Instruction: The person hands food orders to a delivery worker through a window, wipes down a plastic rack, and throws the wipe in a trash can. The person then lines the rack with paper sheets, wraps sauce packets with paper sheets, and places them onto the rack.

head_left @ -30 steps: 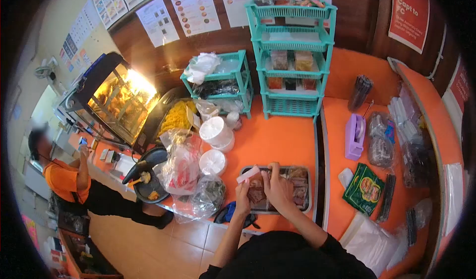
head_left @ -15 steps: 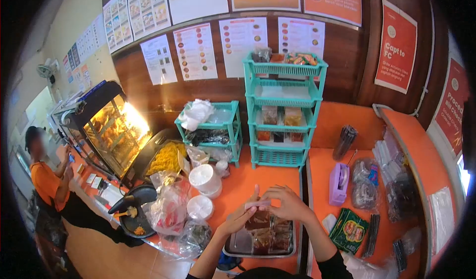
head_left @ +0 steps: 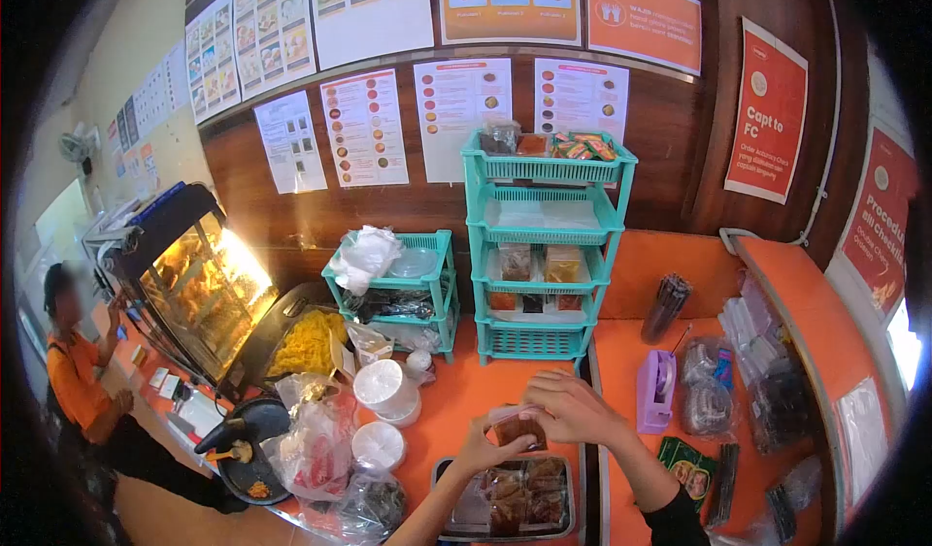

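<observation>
Both of my hands grip a small clear plastic packet of reddish-brown sauce (head_left: 521,431). My left hand (head_left: 487,443) pinches its left side, with the thumb across its lower part. From the upper right, my right hand (head_left: 565,408) closes over the top edge, its fingers bent and partly hiding it. Just below lies a metal tray (head_left: 570,519) of several similar packets (head_left: 507,493) of brown sauce. The held packet is above the tray's far edge.
A teal shelf rack (head_left: 544,224) stands behind my hands, with white tubs (head_left: 379,446) to the left. On the right are a purple tape dispenser (head_left: 656,391) and a green packet (head_left: 680,466). A person in an orange shirt (head_left: 78,381) stands far left by the lit display case (head_left: 209,289).
The packet has turned from nearly edge-on, so its brown contents now show. My hands sit slightly lower in view, and the surroundings have shifted down and left. The other person's near arm has dropped.
</observation>
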{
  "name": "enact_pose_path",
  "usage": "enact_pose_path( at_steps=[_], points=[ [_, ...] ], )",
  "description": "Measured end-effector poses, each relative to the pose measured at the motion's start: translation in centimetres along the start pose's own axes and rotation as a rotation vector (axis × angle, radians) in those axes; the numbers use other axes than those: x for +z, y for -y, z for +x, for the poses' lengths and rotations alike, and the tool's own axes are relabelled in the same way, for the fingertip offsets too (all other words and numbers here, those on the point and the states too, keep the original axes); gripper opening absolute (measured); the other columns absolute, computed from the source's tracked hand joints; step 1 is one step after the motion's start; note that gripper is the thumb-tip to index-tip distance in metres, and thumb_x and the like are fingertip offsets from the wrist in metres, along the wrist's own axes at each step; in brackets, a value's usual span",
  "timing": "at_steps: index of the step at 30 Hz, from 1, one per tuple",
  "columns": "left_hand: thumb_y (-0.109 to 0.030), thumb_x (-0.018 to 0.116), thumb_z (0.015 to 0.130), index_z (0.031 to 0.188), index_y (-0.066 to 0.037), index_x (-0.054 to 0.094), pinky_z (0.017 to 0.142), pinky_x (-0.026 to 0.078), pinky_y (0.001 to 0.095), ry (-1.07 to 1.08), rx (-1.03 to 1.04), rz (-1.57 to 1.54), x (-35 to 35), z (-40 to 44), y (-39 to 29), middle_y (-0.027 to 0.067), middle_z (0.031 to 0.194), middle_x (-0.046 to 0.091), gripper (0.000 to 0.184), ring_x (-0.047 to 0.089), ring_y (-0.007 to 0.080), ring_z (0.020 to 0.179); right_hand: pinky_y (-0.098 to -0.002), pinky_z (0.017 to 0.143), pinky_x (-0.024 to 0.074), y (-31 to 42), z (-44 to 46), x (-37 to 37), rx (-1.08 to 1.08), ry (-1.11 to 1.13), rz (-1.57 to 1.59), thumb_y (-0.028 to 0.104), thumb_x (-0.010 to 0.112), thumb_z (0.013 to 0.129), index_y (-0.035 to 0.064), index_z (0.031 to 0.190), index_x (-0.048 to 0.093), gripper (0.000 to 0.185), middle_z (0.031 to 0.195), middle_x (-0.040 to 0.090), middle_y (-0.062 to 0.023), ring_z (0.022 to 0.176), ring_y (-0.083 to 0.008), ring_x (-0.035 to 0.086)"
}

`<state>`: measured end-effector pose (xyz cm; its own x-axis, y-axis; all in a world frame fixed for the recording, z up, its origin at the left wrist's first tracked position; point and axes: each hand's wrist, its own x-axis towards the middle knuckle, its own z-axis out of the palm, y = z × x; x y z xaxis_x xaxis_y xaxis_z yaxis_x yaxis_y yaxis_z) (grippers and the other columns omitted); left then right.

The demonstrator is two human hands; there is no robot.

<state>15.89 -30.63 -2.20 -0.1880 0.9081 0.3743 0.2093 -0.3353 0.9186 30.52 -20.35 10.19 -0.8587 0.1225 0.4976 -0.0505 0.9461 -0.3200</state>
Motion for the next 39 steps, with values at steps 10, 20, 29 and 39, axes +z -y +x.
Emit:
enact_pose_path(
  at_steps=[10, 20, 29, 39],
  points=[
    [-0.011, 0.078, 0.066, 0.112, -0.004, 0.06, 0.09, 0.045, 0.034, -0.204, 0.4, 0.339, -3.3, 3.6, -5.2, 0.0109, 0.107, 0.062, 0.049, 0.059, 0.0222, 0.104, -0.0396, 0.07, 0.0412, -0.3, 0.8, -1.3, 0.058, -0.018, -0.049, 0.011, 0.062, 0.076, 0.0022, 0.078, 0.055, 0.011, 0.075, 0.051, -0.01, 0.078, -0.029, 0.054],
    [0.0, 0.072, 0.064, 0.08, -0.002, 0.07, 0.057, 0.039, 0.0268, -0.213, 0.36, 0.292, -1.7, 6.1, -8.3, 0.0066, 0.065, 0.055, 0.016, 0.052, 0.0159, 0.062, -0.035, 0.067, 0.04, -0.7, 0.2, -2.2, 0.137, -0.208, 0.058, 0.006, 0.067, 0.073, 0.0014, 0.079, 0.06, 0.01, 0.071, 0.053, -0.01, 0.072, -0.0261, 0.053],
    [0.003, 0.07, 0.065, 0.074, 0.001, 0.068, 0.054, 0.037, 0.0267, -0.335, 0.363, 0.308, -1.4, 9.1, -7.7, 0.0061, 0.062, 0.054, 0.01, 0.049, 0.0141, 0.059, -0.0272, 0.079, 0.0427, -4.1, 0.5, 2.1, 0.316, -0.505, 0.613, 0.016, 0.067, 0.083, 0.0014, 0.092, 0.065, 0.018, 0.085, 0.063, -0.0033, 0.086, -0.0117, 0.056],
    [-0.013, 0.068, 0.078, 0.095, -0.001, 0.062, 0.063, 0.043, 0.0304, -0.496, 0.453, 0.414, -3.6, 16.4, -7.8, 0.0111, 0.083, 0.054, 0.022, 0.056, 0.0222, 0.071, -0.026, 0.074, 0.045, -7.9, 7.3, -1.4, 0.421, -0.572, 0.633, 0.012, 0.06, 0.087, -0.0006, 0.096, 0.063, 0.016, 0.088, 0.065, -0.005, 0.083, -0.0089, 0.057]
  ],
)
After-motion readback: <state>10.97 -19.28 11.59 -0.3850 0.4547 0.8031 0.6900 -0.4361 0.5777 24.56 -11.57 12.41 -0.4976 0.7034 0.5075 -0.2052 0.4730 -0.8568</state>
